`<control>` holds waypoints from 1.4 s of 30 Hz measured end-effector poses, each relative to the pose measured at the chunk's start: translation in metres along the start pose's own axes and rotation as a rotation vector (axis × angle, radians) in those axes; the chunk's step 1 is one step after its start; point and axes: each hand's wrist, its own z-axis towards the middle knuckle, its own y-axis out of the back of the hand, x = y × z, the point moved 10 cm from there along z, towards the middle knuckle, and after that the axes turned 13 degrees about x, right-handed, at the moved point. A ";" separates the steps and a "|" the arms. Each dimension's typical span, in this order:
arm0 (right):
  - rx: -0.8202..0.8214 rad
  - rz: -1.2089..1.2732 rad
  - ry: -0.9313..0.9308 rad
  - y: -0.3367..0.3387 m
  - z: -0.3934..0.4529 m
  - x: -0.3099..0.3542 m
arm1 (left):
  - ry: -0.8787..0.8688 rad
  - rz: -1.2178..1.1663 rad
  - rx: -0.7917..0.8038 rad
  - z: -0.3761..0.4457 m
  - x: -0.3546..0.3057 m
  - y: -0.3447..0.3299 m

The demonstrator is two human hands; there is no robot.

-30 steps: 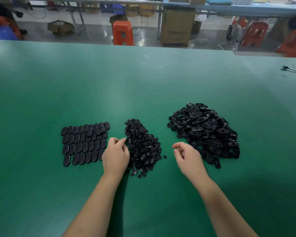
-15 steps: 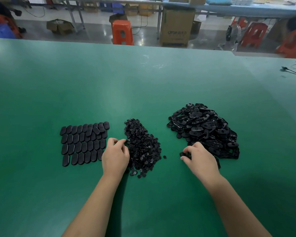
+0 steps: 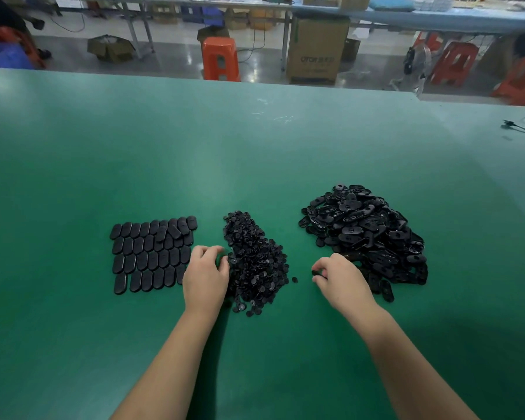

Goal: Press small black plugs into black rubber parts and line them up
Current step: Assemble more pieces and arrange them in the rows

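Black rubber part (image 3: 315,272) pinched in my right hand (image 3: 344,281); plug pile (image 3: 255,262) just left, touching my curled left-hand fingers (image 3: 212,253).

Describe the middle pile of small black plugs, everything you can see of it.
The plug pile is a loose, elongated heap of tiny glossy black round pieces on the green table, between the lined-up parts and the big heap. The left hand touches its left edge. A few strays lie at its near end and right side.
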 end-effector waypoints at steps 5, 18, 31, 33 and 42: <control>-0.139 0.510 0.116 0.008 -0.002 0.006 | -0.025 0.023 0.006 0.000 -0.001 -0.001; -0.195 1.230 0.129 -0.031 0.004 0.001 | -0.059 -0.111 0.040 -0.001 -0.004 0.004; -0.262 0.971 0.156 -0.028 -0.007 0.007 | -0.057 -0.372 0.007 -0.002 0.006 0.008; -0.274 0.951 0.149 -0.027 -0.007 0.007 | -0.042 -0.408 0.006 -0.001 0.009 0.010; -0.274 0.987 0.148 -0.024 -0.010 0.007 | 0.006 -0.699 0.175 0.008 -0.023 -0.007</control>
